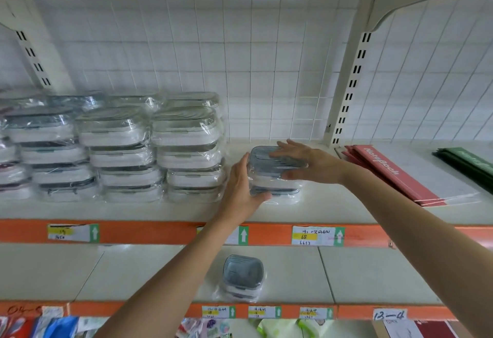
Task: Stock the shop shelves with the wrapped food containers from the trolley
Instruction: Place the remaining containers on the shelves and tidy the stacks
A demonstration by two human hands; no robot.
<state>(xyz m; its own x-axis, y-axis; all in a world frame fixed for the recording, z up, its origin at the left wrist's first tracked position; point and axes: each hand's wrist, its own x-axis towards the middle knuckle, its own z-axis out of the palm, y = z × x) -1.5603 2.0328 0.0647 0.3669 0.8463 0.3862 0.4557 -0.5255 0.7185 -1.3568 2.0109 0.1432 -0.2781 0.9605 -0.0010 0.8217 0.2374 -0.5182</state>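
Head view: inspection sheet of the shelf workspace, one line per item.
Surface: cream metal upper shelf with an orange price rail; a second shelf below.
Job's things: plastic-wrapped grey-lidded container stack stands on the upper shelf, apart from the rows of wrapped white containers to its left; one more wrapped grey-lidded container sits on the lower shelf.
Clutter: red notebooks and green notebooks lie at the right.
Hands: left hand grips the stack's left side; right hand lies over its lid, fingers straight.
Cables: nothing seen.
Surroundings: white grid back panel, slotted uprights, paper price labels; trolley not in view.
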